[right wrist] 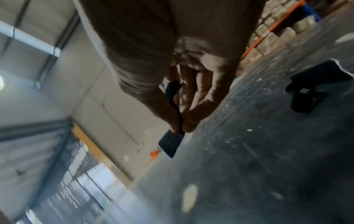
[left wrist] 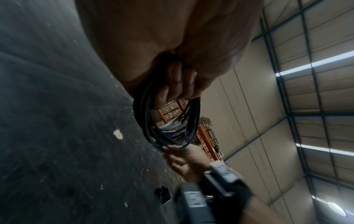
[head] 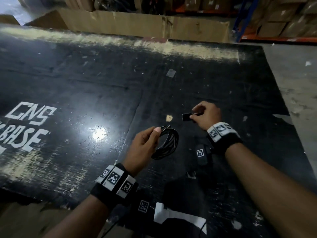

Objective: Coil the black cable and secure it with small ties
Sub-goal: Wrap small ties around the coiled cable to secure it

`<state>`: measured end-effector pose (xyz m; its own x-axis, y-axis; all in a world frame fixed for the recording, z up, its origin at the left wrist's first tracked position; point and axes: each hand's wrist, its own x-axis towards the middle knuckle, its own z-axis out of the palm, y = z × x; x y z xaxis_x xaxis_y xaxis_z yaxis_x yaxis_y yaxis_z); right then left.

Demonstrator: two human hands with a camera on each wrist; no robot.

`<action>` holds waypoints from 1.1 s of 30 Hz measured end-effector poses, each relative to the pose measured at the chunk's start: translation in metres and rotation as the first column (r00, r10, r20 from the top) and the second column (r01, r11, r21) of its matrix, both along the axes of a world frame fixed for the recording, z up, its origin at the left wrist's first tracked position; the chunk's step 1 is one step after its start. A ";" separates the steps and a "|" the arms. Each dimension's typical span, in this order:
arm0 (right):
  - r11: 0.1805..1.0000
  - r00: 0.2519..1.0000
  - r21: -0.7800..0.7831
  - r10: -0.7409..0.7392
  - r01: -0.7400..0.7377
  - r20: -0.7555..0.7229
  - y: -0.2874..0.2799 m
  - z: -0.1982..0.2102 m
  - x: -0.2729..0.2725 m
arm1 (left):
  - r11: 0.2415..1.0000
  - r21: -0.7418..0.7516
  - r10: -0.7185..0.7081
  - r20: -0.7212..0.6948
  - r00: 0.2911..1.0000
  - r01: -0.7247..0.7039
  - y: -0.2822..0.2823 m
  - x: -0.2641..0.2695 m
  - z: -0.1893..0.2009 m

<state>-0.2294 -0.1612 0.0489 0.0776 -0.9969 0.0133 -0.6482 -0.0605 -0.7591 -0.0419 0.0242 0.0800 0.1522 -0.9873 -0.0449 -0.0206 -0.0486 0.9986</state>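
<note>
Two bare hands are in view: one left hand (head: 145, 143) and one right hand (head: 206, 114). There is one coiled black cable (head: 169, 143), wound in several loops too tightly bundled to count. One small black tie (head: 186, 116) is visible. Two wristbands, one on each wrist, carry square markers. One black board (head: 85, 83) lies underneath, and one long cardboard box (head: 137, 23) sits beyond it.

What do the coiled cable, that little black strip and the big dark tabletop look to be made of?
Black cable: probably rubber or plastic sheath, smooth with a slight sheen. Black strip: looks like a textured fabric tie, matte. Tabletop: apparently black-coated board, worn pale at its edges.
</note>
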 end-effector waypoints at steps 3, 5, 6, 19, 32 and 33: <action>1.000 0.919 0.027 -0.025 0.016 0.394 0.032 0.040 -0.012 | 0.998 -0.043 0.040 0.004 0.999 -0.040 -0.003 0.003 0.005; 1.000 0.832 0.014 -0.001 -0.008 0.555 0.064 0.067 -0.020 | 0.995 -0.066 0.077 -0.013 0.997 -0.077 -0.005 0.003 0.009; 0.999 0.794 0.024 0.004 -0.023 0.609 0.081 0.078 -0.022 | 0.992 -0.090 0.084 -0.012 0.996 -0.085 -0.005 0.001 0.013; 0.906 0.485 0.423 -0.370 0.000 0.792 0.179 0.088 0.021 | 0.905 -0.423 0.145 0.234 0.961 -0.033 0.012 -0.034 0.039; 0.848 0.172 0.507 -0.482 -0.156 0.859 0.192 0.095 0.031 | 0.947 -0.322 0.020 0.117 0.993 0.019 0.029 -0.031 0.040; 0.847 0.157 0.502 -0.479 -0.175 0.864 0.192 0.093 0.031 | 0.945 -0.327 0.019 0.147 0.989 0.030 0.029 -0.031 0.040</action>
<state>-0.1985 0.0309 0.1421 0.1735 -0.8848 -0.4325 0.6464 0.4336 -0.6278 -0.0730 0.0533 0.1198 0.1275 -0.9443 0.3032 -0.1665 0.2810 0.9452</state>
